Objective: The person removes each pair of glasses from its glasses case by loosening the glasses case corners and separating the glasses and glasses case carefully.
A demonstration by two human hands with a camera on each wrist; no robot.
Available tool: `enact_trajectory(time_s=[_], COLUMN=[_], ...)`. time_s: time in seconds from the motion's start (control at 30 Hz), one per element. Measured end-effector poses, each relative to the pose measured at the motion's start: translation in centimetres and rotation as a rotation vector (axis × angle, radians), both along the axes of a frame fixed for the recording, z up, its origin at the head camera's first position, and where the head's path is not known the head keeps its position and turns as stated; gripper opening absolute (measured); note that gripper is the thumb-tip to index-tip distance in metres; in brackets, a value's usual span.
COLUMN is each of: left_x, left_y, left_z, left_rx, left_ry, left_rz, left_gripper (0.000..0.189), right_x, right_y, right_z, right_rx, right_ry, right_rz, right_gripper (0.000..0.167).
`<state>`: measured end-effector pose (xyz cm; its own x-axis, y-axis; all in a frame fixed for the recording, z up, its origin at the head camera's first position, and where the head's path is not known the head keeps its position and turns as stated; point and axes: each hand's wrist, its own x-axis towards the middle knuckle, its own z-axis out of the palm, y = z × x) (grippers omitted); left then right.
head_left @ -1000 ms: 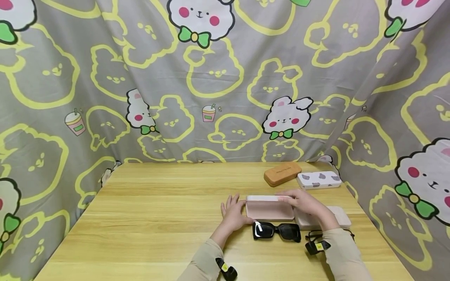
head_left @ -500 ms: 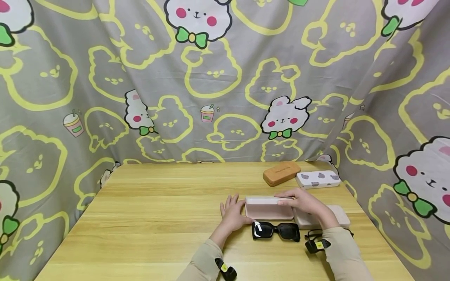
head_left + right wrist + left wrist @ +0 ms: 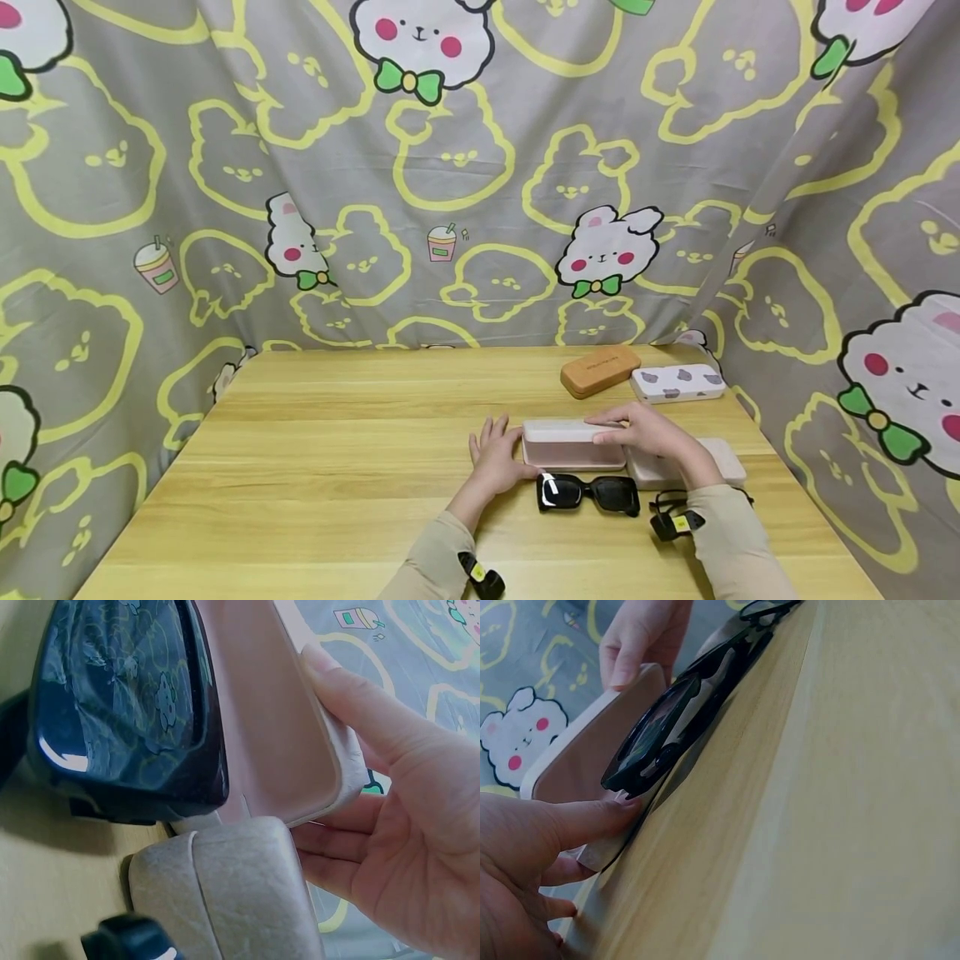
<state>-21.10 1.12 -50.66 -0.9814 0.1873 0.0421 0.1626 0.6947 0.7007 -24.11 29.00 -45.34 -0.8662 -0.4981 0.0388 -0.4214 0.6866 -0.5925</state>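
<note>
A pale glasses case (image 3: 570, 455) with a pink lining stands partly open on the wooden table. My left hand (image 3: 495, 462) holds its left end, with the thumb at the front corner and the other fingers spread beside and behind it. At the case's right side, my right hand (image 3: 648, 433) grips the tilted lid (image 3: 270, 727), thumb on the front edge and fingers behind. Black sunglasses (image 3: 572, 492) lie directly in front of the case; in the left wrist view the sunglasses (image 3: 671, 724) overlap the lining.
A closed beige glasses case (image 3: 723, 461) sits to the right, partly hidden by my right hand. Thin-framed black eyeglasses (image 3: 670, 493) lie before it, near the right wrist. An orange case (image 3: 600, 372) and a white patterned case (image 3: 678, 383) stand at the back right.
The lid has tilted forward and down a little under my right hand, so more of its pale outside shows. The left hand and the sunglasses stay in place.
</note>
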Motion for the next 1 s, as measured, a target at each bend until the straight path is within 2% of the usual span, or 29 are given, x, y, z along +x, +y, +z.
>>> enact_trajectory(time_s=[0.4,0.67,1.0], left_x=[-0.02,0.09,-0.09], left_y=[0.06,0.05,0.08], left_z=[0.22,0.29,0.25], left_rx=[-0.016,-0.021,-0.026], left_ry=[-0.023,-0.029,-0.030], left_rz=[0.004,0.008,0.012], left_gripper=[0.077,0.077,0.077], right_x=[0.37,0.52,0.51], right_y=[-0.35,-0.68,-0.98], right_z=[0.17,0.12,-0.02], right_rx=[0.023,0.092,0.125], right_ry=[-0.041,0.047,0.072], right_rz=[-0.038,-0.032,-0.038], right_gripper=[0.048,0.046,0.047])
